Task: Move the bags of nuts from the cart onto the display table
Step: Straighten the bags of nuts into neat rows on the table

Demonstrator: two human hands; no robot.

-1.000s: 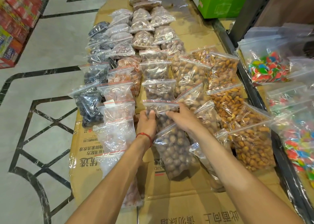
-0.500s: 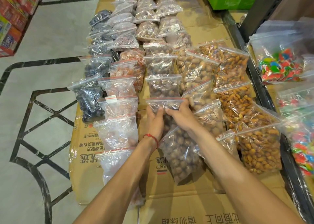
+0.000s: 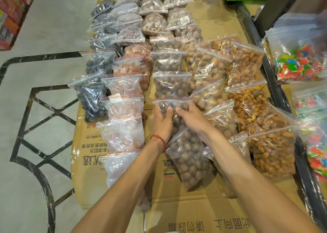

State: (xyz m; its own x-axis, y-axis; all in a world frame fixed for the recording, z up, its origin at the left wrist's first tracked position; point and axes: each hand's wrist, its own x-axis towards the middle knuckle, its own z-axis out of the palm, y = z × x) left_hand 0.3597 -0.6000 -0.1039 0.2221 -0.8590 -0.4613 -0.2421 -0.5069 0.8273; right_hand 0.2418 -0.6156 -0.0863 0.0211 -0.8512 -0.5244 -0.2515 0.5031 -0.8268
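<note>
The clear zip-top plastic bag of brown nuts [image 3: 174,103], mid-row toward the cardboard-covered counter's [image 3: 194,208] near edge, is clasped by the left grip [image 3: 162,123] and right grip [image 3: 194,119]. It is judged soft, shifting and slippery, best taken by both sides below the seal.

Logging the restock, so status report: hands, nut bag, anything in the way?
Left hand and right hand grip the round-nut bag. It lies mid-column on the cardboard. Neighbouring bags crowd it.
</note>
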